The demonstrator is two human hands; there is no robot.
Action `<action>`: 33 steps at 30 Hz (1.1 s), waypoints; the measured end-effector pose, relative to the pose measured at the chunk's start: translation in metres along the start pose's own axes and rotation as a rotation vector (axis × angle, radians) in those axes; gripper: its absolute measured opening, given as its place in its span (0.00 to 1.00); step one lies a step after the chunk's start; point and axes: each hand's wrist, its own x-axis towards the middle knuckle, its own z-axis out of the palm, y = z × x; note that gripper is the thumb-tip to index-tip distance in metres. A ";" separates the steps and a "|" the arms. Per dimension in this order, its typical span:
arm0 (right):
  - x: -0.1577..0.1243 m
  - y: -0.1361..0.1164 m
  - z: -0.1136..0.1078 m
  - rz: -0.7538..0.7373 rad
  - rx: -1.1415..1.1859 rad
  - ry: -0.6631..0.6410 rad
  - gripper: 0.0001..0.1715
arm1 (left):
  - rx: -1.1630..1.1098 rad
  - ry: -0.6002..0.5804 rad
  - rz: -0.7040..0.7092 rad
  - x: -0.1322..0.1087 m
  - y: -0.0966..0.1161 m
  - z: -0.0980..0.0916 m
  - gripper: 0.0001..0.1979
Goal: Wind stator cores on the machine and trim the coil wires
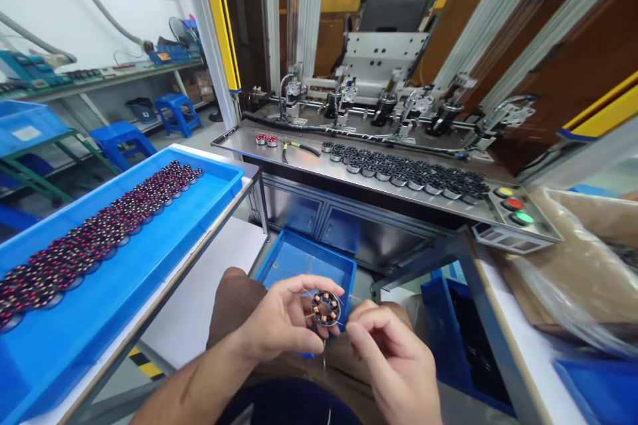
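In front of my lap, my left hand (279, 319) holds a small round motor stator (333, 319) by its rim, between thumb and fingers. Copper coils ring its open centre, and thin wire ends stick out from its edge. One wire runs down below it. My right hand (393, 352) is just right of the stator, thumb and forefinger pinched together at the end of one of the thin wires. The pinch itself is partly hidden by the fingers.
A blue tray (164, 252) at left bears rows of wound stators (109, 226). On the machine's metal ledge lie black stators (399, 169), two red ones (266, 140) and cutters (304, 148). Push buttons (512, 204) sit at right. A blue bin (299, 259) stands below.
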 end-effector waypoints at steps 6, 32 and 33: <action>-0.005 0.022 0.006 -0.051 0.028 0.036 0.15 | 0.248 0.183 0.243 -0.001 -0.010 0.006 0.20; 0.001 0.008 0.013 0.132 -0.012 0.119 0.14 | 0.915 0.228 0.685 -0.009 0.003 0.016 0.21; 0.001 0.009 0.013 0.152 0.000 0.122 0.14 | 0.898 0.235 0.669 -0.009 0.002 0.015 0.21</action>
